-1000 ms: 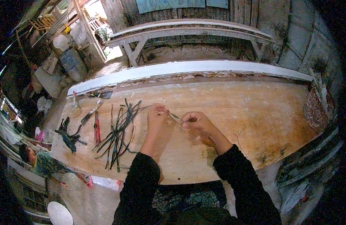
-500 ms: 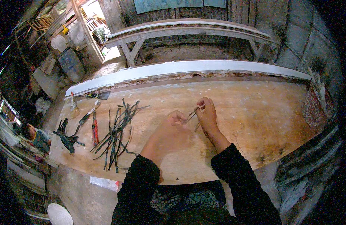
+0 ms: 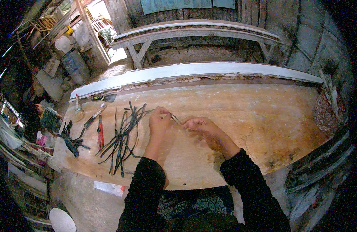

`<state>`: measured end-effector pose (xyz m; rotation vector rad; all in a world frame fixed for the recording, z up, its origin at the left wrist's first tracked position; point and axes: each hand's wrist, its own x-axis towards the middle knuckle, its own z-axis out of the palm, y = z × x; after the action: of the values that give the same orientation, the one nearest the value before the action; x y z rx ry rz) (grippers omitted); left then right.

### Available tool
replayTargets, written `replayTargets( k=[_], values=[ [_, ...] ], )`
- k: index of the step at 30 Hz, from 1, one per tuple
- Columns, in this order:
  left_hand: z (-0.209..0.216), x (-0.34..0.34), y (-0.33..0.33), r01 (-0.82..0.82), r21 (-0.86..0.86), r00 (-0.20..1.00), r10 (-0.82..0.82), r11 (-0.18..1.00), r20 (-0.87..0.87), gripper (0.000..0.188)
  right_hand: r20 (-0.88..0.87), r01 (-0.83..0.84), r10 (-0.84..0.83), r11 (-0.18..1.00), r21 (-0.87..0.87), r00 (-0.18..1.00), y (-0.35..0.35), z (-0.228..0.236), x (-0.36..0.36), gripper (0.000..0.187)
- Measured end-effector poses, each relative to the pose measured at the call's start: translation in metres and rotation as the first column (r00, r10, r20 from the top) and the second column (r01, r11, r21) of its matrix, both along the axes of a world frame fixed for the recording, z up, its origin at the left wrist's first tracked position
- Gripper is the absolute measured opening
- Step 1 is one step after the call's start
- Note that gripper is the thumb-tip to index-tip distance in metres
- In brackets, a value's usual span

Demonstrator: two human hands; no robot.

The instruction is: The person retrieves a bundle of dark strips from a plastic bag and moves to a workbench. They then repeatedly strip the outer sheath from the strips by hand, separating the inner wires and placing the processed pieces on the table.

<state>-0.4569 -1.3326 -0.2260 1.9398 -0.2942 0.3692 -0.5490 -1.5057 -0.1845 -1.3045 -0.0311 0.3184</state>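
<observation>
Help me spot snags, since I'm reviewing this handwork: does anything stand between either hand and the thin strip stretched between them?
Nothing visible does. The left hand and right hand both appear to pinch the thin strip. The pile of dark strips lies left of the left hand, not between.

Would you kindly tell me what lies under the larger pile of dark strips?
Wooden tabletop shows through gaps between the dark strips; whatever they cover directly cannot be seen.

No readable text
No letters, numbers or signs can be made out on the table (image 3: 240, 100), red tool (image 3: 100, 135), barrel (image 3: 75, 63) or blue sheets (image 3: 176, 5).
</observation>
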Motion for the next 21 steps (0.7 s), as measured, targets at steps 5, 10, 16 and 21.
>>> replayTargets(
  k=[5, 10, 16, 21],
  values=[
    [0.008, -0.006, -0.009, 0.074, -0.385, 0.964, -0.165, 0.92, -0.208, 0.021, 0.109, -0.078, 0.074, 0.996, 0.033, 0.991, -0.004, -0.017, 0.006, 0.016],
    [0.008, -0.012, -0.009, 0.259, -0.4, 0.895, -0.374, 0.879, -0.242, 0.033, 0.245, 0.121, -0.117, 0.993, -0.003, 0.963, -0.014, -0.024, 0.022, 0.013],
    [0.043, -0.059, -0.033, 0.43, -0.682, 0.541, -0.774, 0.591, -0.33, 0.031, 0.4, 0.562, -0.433, 0.771, -0.3, 0.808, -0.032, -0.049, 0.036, 0.011],
    [0.028, -0.053, -0.03, 0.51, -0.601, 0.496, -0.781, 0.616, -0.38, 0.017, 0.584, 0.679, -0.411, 0.637, -0.366, 0.7, -0.034, -0.059, 0.043, 0.019]
  ],
)
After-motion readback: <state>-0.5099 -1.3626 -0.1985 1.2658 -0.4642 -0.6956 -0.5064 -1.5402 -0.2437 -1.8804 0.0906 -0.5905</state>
